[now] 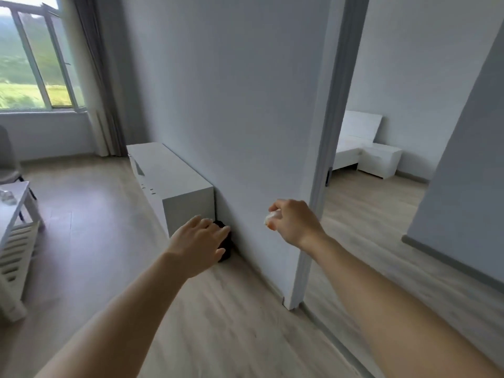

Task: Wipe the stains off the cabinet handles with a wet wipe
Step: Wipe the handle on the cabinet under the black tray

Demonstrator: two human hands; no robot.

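Note:
A long low white cabinet stands against the wall ahead, its front facing left with small dark handle marks seen edge-on. My right hand is raised in front of the wall, fingers pinched on a crumpled white wet wipe. My left hand hovers lower, fingers spread and empty, over a dark object on the floor at the cabinet's near end. Both hands are short of the cabinet.
A white slatted side table stands at the left edge, a grey chair behind it. A window and grey curtain fill the far left. A doorway on the right opens onto a room with a white bed and nightstand. Wooden floor lies between.

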